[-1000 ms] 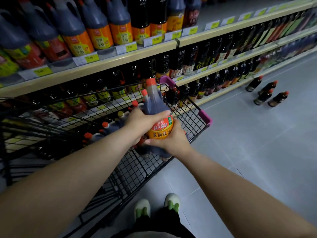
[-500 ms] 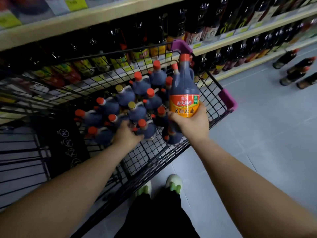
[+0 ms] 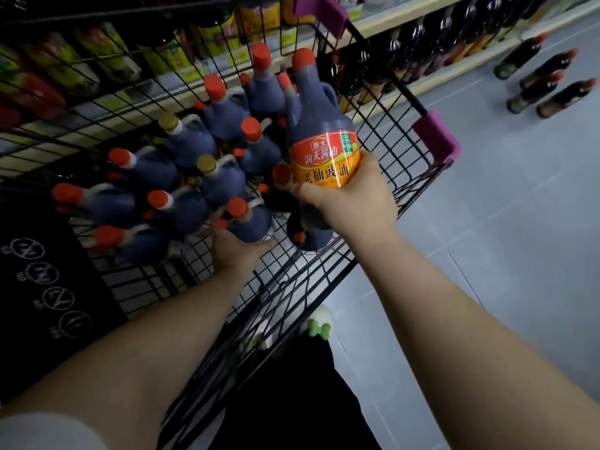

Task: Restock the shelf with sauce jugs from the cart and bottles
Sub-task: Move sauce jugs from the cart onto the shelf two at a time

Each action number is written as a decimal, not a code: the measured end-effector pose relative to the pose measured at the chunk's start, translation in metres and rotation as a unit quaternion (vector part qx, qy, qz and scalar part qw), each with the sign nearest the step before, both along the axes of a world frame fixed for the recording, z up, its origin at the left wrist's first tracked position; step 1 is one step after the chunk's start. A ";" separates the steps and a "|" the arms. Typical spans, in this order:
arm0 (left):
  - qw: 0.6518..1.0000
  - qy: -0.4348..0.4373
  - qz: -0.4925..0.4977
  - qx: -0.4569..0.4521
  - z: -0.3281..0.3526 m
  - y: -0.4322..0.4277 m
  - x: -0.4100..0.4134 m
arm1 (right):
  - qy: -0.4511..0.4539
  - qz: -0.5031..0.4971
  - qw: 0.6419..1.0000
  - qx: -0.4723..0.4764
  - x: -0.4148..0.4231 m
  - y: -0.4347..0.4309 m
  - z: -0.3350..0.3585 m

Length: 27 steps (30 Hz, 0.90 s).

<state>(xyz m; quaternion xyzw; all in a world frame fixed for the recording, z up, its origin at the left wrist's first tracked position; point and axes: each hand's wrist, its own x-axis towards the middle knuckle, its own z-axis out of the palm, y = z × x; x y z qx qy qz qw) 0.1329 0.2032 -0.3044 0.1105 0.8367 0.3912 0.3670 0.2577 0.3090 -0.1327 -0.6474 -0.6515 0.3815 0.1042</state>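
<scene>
Here, in the head view, the right hand (image 3: 354, 203) sits just right of centre, fingers and thumb wrapped round the lower body of the held jug (image 3: 319, 125). The jug is upright above the cart's right end. It is smooth dark plastic, pear-shaped, with a narrow neck, a loop handle at the shoulder and an orange-red cap, and a glossy orange label faces the camera. The right forearm runs bare from the lower right corner up to the wrist.

Below centre, the left hand (image 3: 237, 251) is reached down inside the cart (image 3: 399, 102), palm against the near side of the near jug (image 3: 250, 222). Its thumb is spread to the right along the jug's base. The fingers are blurred and partly hidden behind the jug, so I cannot tell whether they close on it.

The cart is black wire mesh with purple plastic corner guards (image 3: 436, 138). It carries more jugs (image 3: 188, 144), rounded and dark, most red-capped and two gold-capped, leaning together at left of centre. A black panel (image 3: 48, 287) with white printed symbols fills the lower left.

Across the top, a pale shelf (image 3: 383, 27) carries dark bottles. Four slim bottles (image 3: 548, 82) stand on the smooth grey tiled floor (image 3: 519, 222) at upper right. White-and-green shoes (image 3: 319, 323) show at bottom centre.
</scene>
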 end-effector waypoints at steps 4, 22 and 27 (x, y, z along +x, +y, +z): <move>0.997 0.036 0.061 0.019 0.004 0.006 0.010 | -0.014 0.009 1.000 0.006 -0.001 0.000 0.001; 0.997 0.063 -0.040 -0.013 0.089 -0.011 -0.014 | -0.020 0.027 0.999 0.031 0.005 -0.021 0.012; 0.995 0.054 -0.070 0.038 0.154 -0.017 -0.032 | 0.073 -0.029 0.996 -0.044 0.007 -0.025 0.033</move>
